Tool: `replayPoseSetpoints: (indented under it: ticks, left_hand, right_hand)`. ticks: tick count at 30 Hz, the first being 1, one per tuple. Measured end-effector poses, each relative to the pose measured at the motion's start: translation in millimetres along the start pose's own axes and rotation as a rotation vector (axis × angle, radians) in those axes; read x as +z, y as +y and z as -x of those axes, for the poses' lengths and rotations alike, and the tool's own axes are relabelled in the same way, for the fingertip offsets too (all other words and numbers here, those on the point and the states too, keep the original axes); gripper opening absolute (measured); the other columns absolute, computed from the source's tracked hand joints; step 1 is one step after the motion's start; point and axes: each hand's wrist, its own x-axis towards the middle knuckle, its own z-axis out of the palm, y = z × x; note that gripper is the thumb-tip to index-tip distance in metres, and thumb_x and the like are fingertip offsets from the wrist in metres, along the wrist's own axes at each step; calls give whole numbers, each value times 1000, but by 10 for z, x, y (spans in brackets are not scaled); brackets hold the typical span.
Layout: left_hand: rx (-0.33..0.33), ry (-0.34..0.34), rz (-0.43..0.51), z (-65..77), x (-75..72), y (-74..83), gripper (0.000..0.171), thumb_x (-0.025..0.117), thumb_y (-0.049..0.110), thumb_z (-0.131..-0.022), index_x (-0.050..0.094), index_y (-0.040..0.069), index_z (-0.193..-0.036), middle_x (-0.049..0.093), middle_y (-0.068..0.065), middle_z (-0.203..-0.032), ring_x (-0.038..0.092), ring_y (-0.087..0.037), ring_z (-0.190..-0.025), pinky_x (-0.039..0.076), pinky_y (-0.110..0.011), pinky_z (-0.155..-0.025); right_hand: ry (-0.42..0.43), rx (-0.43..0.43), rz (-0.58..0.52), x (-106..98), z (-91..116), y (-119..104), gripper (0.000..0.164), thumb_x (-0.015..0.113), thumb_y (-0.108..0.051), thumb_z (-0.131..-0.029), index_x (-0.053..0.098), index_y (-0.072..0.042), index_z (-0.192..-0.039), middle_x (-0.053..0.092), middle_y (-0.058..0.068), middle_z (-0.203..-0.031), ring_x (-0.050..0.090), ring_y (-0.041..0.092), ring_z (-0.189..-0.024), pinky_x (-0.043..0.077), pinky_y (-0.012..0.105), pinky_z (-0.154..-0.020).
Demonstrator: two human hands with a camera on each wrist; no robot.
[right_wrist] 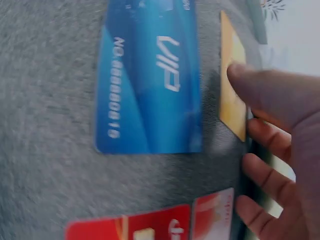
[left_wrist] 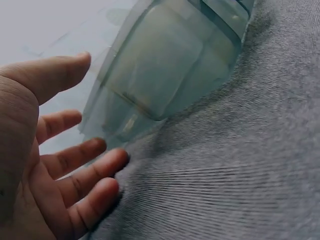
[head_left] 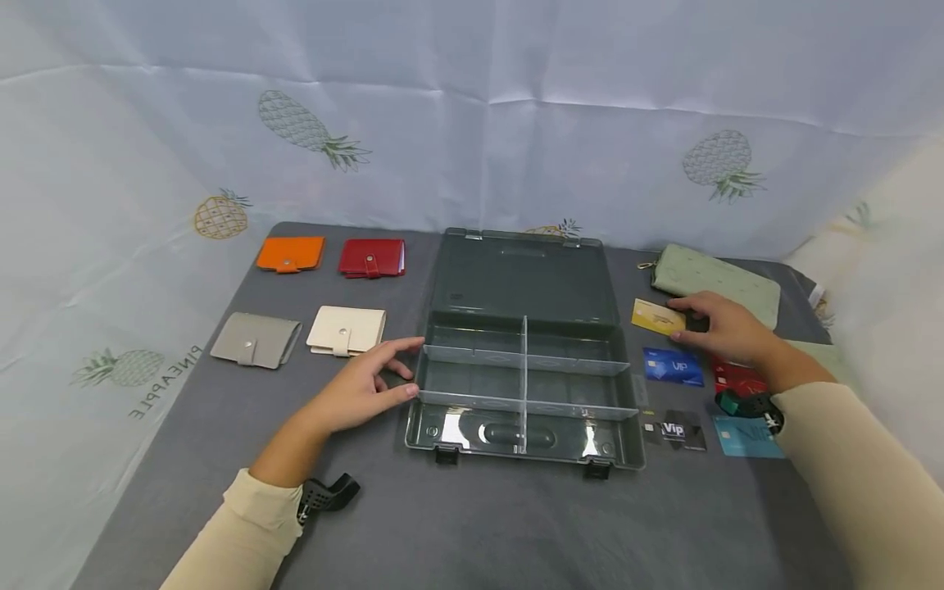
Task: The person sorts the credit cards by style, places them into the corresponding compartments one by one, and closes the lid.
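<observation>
My right hand (head_left: 726, 328) pinches a gold card (head_left: 652, 316) by its right end. In the right wrist view the thumb lies on the gold card's (right_wrist: 230, 80) face, and the card stands tilted. Close by lies a blue VIP card (head_left: 673, 366), with a red card (head_left: 737, 378) partly hidden under the right wrist. My left hand (head_left: 366, 385) is at the left side of a clear grey divided box (head_left: 472, 377), fingers relaxed and holding nothing. Thumb and fingertips are right at the box's edge. The box's lid (head_left: 524, 283) lies folded back.
Orange (head_left: 290, 252), red (head_left: 372, 257), grey (head_left: 256, 339) and cream (head_left: 347, 329) card holders lie on the left. At right are a black Vip card (head_left: 673, 430), a light blue card (head_left: 745, 437) and a green wallet (head_left: 715, 279). A pineapple-print cloth (head_left: 457, 147) hangs behind.
</observation>
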Motion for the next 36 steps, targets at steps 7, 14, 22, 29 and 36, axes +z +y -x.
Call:
replayPoseSetpoints:
  ticks: [7, 14, 22, 29, 36]
  left_hand:
    - [-5, -1, 43, 0, 50, -64, 66, 79, 17, -99, 50, 11, -158, 64, -11, -139, 65, -25, -110, 53, -27, -70]
    - [7, 18, 35, 16, 73, -84, 68, 80, 17, -98, 50, 12, -159, 65, -10, -138, 65, -24, -109, 54, -27, -68]
    - [13, 24, 28, 12, 75, -113, 68, 80, 18, -98, 51, 13, -159, 66, -9, -136, 66, -23, -109, 53, -27, -68]
    - [37, 37, 13, 15, 73, -122, 69, 82, 16, -96, 52, 11, -158, 67, -10, -135, 66, -23, -107, 54, -26, -66]
    - [67, 40, 2, 10, 75, -144, 72, 85, 15, -93, 53, 11, -158, 68, -10, -133, 67, -23, -104, 56, -27, -64]
  right_hand:
    - [27, -17, -24, 59, -25, 15, 58, 79, -20, -100, 56, 2, -149, 53, 28, -138, 56, 44, -114, 48, 63, -91]
    - [32, -9, -49, 52, -86, 3, 56, 82, -12, -96, 57, 3, -144, 55, 23, -125, 52, 30, -92, 47, 40, -72]
    - [19, 45, -94, 4, -98, -74, 49, 79, -13, -98, 51, 0, -136, 65, 23, -116, 59, 29, -88, 52, 38, -72]
    - [0, 42, -135, -82, -114, -163, 24, 66, -16, -108, 55, -5, -127, 72, 17, -112, 64, 29, -94, 53, 39, -79]
    - [-29, 39, -231, -244, -136, -288, 25, 62, -16, -110, 55, -5, -131, 71, 23, -122, 66, 32, -104, 56, 32, -79]
